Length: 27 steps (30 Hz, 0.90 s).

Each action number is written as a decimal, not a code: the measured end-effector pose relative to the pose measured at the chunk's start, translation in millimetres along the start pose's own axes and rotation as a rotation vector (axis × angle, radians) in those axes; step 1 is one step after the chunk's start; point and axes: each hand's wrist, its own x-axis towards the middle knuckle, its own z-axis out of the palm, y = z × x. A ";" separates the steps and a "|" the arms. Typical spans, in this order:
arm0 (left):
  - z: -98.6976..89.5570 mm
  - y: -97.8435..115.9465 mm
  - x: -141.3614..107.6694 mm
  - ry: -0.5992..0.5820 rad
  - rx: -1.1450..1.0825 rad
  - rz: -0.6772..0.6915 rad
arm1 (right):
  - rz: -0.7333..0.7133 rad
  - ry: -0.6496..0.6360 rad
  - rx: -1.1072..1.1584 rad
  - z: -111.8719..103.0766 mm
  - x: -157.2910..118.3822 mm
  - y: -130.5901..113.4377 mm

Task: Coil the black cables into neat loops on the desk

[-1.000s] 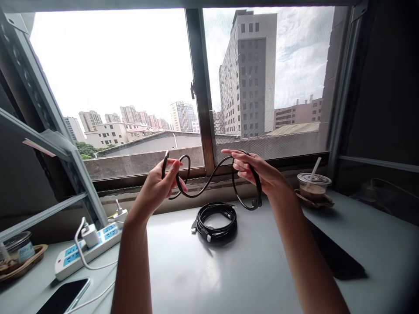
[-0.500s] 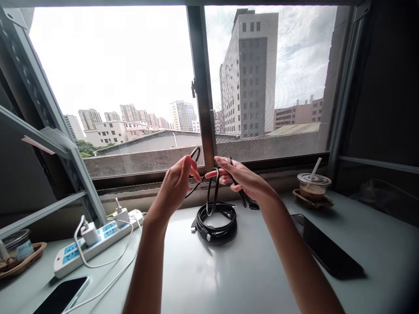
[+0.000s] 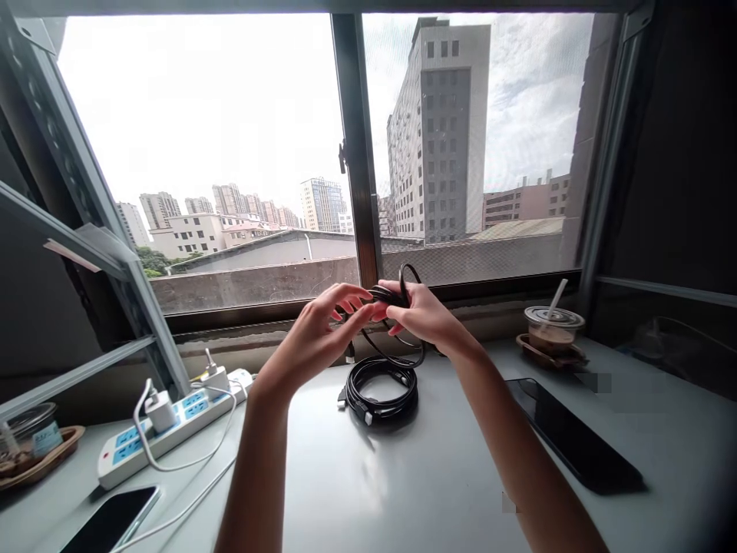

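Note:
Above the desk, my right hand [image 3: 420, 313] is closed around a gathered bundle of black cable [image 3: 387, 295]. One loop of it rises over the fingers and another hangs below. My left hand [image 3: 329, 319] meets the bundle from the left, thumb and forefinger closing on its end; the other fingers are curled and partly hidden. A plug end dangles behind the left hand. Directly below, a second black cable [image 3: 381, 418] lies coiled on the desk, its HDMI-like plugs [image 3: 365, 415] at the front left.
On the left are a white power strip [image 3: 173, 434] with plugged-in chargers and white cords, a phone [image 3: 112, 521], and a cup [image 3: 34, 430] in a cardboard holder. To the right lie a dark phone [image 3: 581, 438] and a lidded drink [image 3: 553, 329] with a straw. A window [image 3: 360, 153] stands behind.
The loose loops between my hands have been gathered into a bundle in my right hand. My left hand has turned and reached right, its fingers now at the bundle.

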 end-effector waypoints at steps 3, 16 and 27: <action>0.6 -8.5 -0.2 0.138 0.072 0.033 | -0.049 0.128 -0.160 -2.8 -1.7 -1.6; 27.7 -23.8 17.0 0.444 -0.056 0.119 | -0.366 0.025 -0.145 -8.7 -31.7 -31.0; 31.9 -16.3 14.3 0.289 -0.073 0.124 | -0.266 -0.211 -0.082 -25.1 -32.9 -26.5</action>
